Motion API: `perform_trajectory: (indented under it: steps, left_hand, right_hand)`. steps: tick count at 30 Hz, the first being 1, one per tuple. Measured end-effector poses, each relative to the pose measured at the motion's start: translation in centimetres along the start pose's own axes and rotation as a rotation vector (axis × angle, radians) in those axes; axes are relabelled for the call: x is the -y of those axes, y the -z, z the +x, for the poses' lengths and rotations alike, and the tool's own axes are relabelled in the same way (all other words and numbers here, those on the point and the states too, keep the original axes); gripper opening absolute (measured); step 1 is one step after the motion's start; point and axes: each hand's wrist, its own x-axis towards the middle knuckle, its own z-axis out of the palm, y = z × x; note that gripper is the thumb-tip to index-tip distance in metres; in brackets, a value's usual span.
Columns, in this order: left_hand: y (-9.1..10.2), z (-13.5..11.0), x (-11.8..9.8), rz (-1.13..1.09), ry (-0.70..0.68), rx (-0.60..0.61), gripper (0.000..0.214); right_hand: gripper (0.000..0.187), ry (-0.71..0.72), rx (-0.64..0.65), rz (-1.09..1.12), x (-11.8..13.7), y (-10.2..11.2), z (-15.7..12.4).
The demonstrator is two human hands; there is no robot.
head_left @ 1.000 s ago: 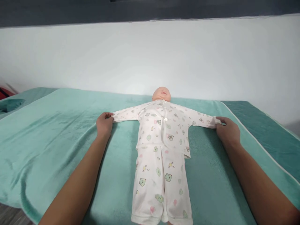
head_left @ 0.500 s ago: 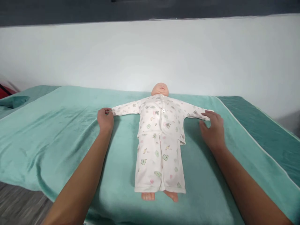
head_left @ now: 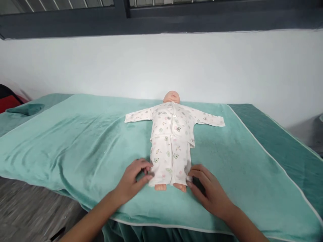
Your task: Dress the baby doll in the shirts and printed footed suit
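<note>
A baby doll lies on its back, its head (head_left: 171, 96) toward the wall, dressed in a white printed long-sleeved top (head_left: 174, 119) and matching trousers (head_left: 165, 161). Both sleeves stretch out to the sides, and the bare feet (head_left: 160, 187) poke out below the trouser hems. Beside the hem on the left is my left hand (head_left: 135, 178), thumb and fingers apart, the tips close to the cloth. My right hand (head_left: 210, 191) pinches the outer edge of the trouser leg on the right, a bit of white cloth between thumb and forefinger.
A light green blanket (head_left: 96, 141) with a white edge lies under the doll, over a darker green cover (head_left: 275, 134). Behind stands a white wall (head_left: 161, 64) below a dark window frame (head_left: 75, 23). Something red and black (head_left: 8, 99) is at the far left.
Both my hands have moved from the sleeve ends down to the trouser hems. My right hand has taken hold of the trouser leg. The view has tilted up, showing the window.
</note>
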Motion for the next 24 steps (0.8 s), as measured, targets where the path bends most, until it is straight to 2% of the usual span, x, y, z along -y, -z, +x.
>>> perform_trajectory:
  steps: [5, 8, 12, 17, 20, 24]
  left_hand:
    - [-2.0, -1.7, -1.1, 0.141, -0.093, -0.043, 0.043]
    - [-3.3, -2.0, -1.7, 0.23, -0.115, -0.139, 0.04]
    - [-4.4, -2.6, -2.5, 0.213, -0.105, -0.218, 0.036]
    - [-4.7, -3.0, -3.3, 0.096, -0.063, -0.232, 0.039]
    - [-4.6, -3.0, -3.9, 0.07, -0.059, -0.246, 0.039]
    - [-4.2, -2.9, -4.5, 0.05, -0.055, -0.232, 0.045]
  right_hand:
    - [0.013, 0.033, -0.033, -0.106, 0.1, -0.4, -0.5]
    - [0.016, 0.02, -0.088, -0.213, -0.1, -1.3, -0.9]
    - [0.016, -0.083, -0.182, -0.274, 0.2, -2.5, -1.4]
    - [0.009, -0.181, -0.225, -0.09, 1.7, -2.6, -1.4]
    - [0.01, -0.164, -0.263, 0.016, 3.3, -1.8, -1.4]
    - [0.012, -0.128, -0.347, 0.052, 4.8, -0.7, -1.4]
